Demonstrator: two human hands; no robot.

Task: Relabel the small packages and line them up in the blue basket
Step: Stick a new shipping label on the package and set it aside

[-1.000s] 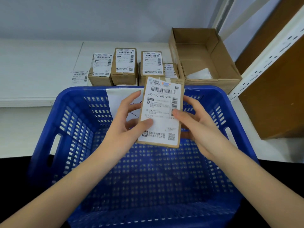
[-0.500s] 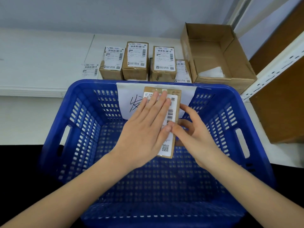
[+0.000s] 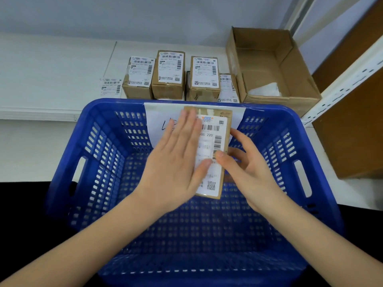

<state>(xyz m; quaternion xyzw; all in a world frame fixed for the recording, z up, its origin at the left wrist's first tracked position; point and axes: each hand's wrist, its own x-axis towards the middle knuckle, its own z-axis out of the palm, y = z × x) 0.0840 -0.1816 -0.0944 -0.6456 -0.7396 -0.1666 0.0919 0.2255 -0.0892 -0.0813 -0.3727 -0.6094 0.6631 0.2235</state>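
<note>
Smoothing the shipping label (image 3: 209,154) onto the small package (image 3: 222,154), held above the blue basket (image 3: 99,154): left hand (image 3: 176,162) flat, pressing; right hand (image 3: 246,170) gripping its edge. Next, probably: stand it along the basket wall.

The blue basket (image 3: 68,183) is open on top, and its floor lies bare across the near half, with room along both side walls. Over the far middle, the left hand (image 3: 176,162) and right hand (image 3: 246,168) hold a package (image 3: 215,150) that blocks that part of the opening. A paper sheet (image 3: 157,114) hangs on the far wall. Behind the rim, a row of small boxes (image 3: 167,73) stands close together, and an open carton (image 3: 269,65) sits to their right. The white shelf (image 3: 51,65) to their left offers free surface apart from a loose label (image 3: 110,86).
</note>
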